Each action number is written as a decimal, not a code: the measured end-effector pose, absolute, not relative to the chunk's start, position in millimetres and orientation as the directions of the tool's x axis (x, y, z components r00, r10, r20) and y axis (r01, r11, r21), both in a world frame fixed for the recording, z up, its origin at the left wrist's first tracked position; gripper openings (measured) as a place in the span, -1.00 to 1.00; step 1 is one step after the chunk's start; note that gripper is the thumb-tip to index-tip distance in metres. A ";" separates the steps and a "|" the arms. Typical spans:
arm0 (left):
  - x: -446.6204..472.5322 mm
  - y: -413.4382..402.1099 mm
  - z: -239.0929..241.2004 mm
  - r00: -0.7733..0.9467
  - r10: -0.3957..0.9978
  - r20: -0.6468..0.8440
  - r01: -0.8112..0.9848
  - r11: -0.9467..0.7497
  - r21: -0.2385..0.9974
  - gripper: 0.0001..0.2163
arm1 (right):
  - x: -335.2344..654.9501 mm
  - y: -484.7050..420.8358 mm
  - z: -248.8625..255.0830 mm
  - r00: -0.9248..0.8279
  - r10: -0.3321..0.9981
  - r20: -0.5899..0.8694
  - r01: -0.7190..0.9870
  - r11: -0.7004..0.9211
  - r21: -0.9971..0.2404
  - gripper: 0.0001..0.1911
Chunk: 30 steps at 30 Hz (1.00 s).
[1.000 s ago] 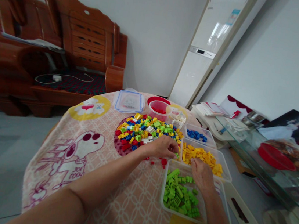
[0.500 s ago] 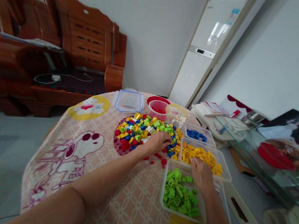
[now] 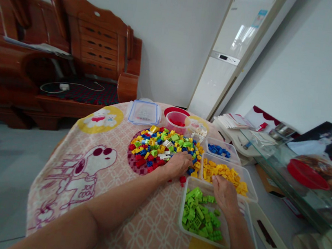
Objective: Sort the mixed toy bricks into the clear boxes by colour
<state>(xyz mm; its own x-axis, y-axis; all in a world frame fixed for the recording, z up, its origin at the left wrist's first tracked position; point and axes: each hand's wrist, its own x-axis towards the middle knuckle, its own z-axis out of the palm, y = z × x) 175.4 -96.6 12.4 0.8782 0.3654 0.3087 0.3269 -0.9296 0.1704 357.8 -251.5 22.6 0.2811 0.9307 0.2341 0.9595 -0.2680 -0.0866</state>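
Note:
A heap of mixed building blocks [image 3: 153, 145] in red, blue, yellow, green and white lies mid-table. My left hand [image 3: 179, 164] is at its near right edge with fingers curled down; what they hold, if anything, is hidden. My right hand [image 3: 225, 190] rests where the box of yellow blocks [image 3: 223, 174] meets the box of green blocks [image 3: 199, 215]. Its fingers are drawn together at the yellow box's near rim, and their tips are hard to see. A few red blocks [image 3: 182, 180] lie loose near my left hand.
Behind the yellow box stands a box of blue blocks [image 3: 218, 150]. White blocks [image 3: 198, 134] lie beside a round tub [image 3: 177, 123] with red ones. A blue-edged lid [image 3: 144, 112] is at the back left. A glass shelf [image 3: 288, 179] borders the table's right side.
My left hand has shifted slightly toward me and to the right along the heap's near edge, its fingers lower among the blocks. My right hand has stayed by the yellow box.

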 end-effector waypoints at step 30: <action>165.2 -99.0 45.8 0.723 0.567 0.395 0.265 -0.755 0.600 -0.93 | 359.2 -251.6 21.4 0.274 0.931 0.242 0.961 -0.257 -0.098 -0.61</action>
